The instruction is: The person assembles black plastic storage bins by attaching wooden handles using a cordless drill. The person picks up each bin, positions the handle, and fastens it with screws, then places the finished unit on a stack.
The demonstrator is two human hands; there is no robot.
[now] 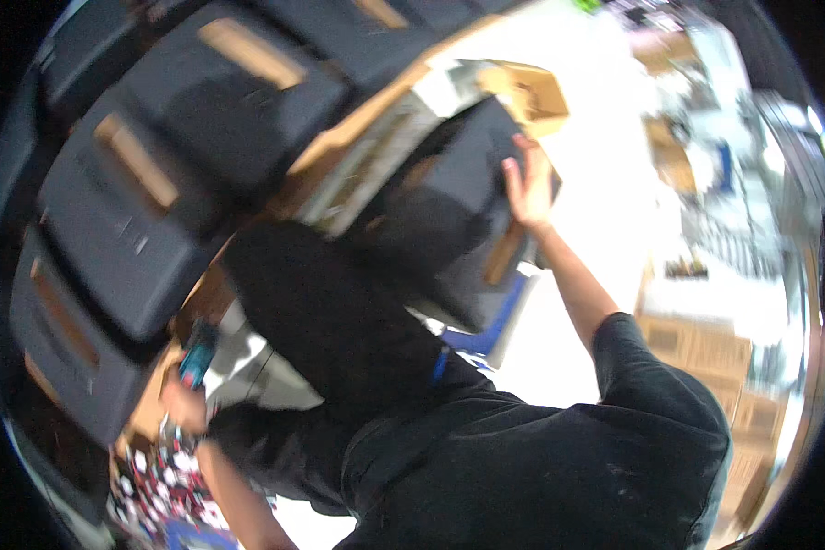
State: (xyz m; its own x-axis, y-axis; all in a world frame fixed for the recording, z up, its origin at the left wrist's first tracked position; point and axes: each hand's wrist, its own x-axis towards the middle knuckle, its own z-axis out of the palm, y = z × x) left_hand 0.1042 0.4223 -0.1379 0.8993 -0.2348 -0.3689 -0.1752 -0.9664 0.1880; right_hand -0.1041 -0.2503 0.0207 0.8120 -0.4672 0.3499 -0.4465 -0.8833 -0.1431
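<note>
My left hand (185, 403) is wrapped round a teal and black cordless drill (197, 356), low at the left and blurred by motion. My right arm reaches out to the upper right. There my right hand (532, 191), fingers spread, lies at the edge of a dark grey padded block (463, 183) that has a brown strip on one face. Whether it presses on the block or only rests there I cannot tell. My black-clothed leg (321, 302) stands between the two hands.
Several similar dark grey padded blocks (220, 101) with brown strips line the left and top. An open cardboard box (536, 96) sits beyond my right hand. A blue frame part (500, 325) shows below the block. Stacked brown cartons (697, 353) stand at the right.
</note>
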